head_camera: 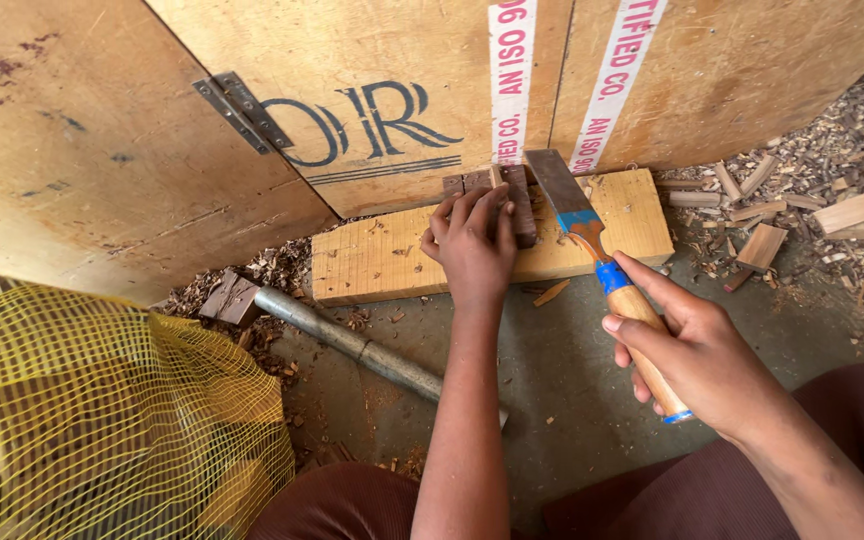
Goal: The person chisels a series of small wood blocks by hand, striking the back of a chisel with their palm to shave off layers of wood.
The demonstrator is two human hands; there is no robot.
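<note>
My left hand [472,250] presses flat, fingers spread, on the dark wood piece [518,203] at the plank's [382,258] back edge; my right hand [697,355] grips the chisel [592,240].

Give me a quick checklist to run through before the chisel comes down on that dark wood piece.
1. Left hand steadying the dark wood piece: ok, fingers rest on it.
2. Dark wood piece backed by the pale wooden block: ok, it lies on the block.
3. Right hand grip on the chisel handle: ok, closed around it.
4. Blade clear of left fingers: not ok, the blade sits close beside them.
5. Blade edge touching the piece: cannot tell.
6. Hammer within reach: ok, lying on the floor by the left forearm.
</note>
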